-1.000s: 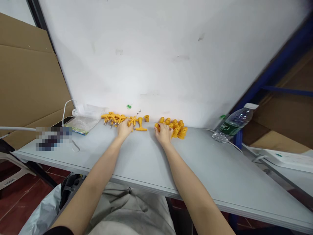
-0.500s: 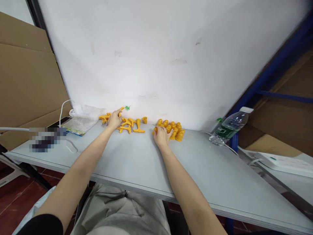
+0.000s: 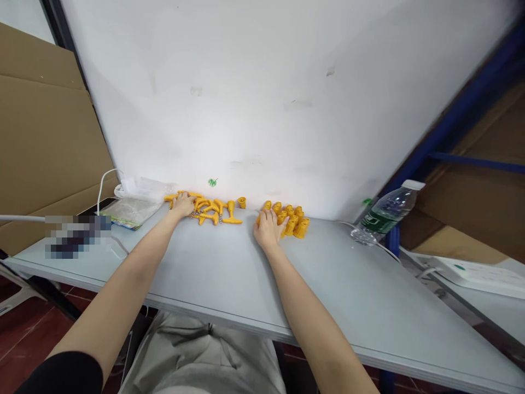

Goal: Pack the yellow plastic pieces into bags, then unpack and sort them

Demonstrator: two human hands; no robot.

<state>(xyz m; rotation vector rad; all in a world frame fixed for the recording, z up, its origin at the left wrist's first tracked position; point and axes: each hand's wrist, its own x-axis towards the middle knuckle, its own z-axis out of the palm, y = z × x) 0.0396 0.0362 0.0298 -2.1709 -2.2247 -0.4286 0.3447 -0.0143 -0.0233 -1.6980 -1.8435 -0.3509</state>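
My left hand (image 3: 183, 206) rests on a pile of yellow T-shaped handles (image 3: 210, 218), several of which carry short metal chains. Its fingers look stretched out over the pieces, and their tips are partly hidden among them. To the right, my right hand (image 3: 267, 227) lies at the left end of a tight group of yellow cup-shaped pieces (image 3: 301, 227). Its fingers are spread and touch the nearest pieces, with the thumb apart on the right side. Between the two groups, a single yellow cup-shaped piece (image 3: 241, 203) stands by the wall.
Clear plastic bags (image 3: 137, 208) and a white cable (image 3: 99, 189) lie at the left, beside a blurred-out object (image 3: 76, 238). A water bottle (image 3: 389, 213) leans at the right. Farther right is a white power strip (image 3: 476, 276). A white wall (image 3: 262, 109) bounds the table's back.
My left hand has moved a little left and down onto the pile; the yellow handle that stuck up from its fingers is now down among the others. My right hand has shifted only slightly.
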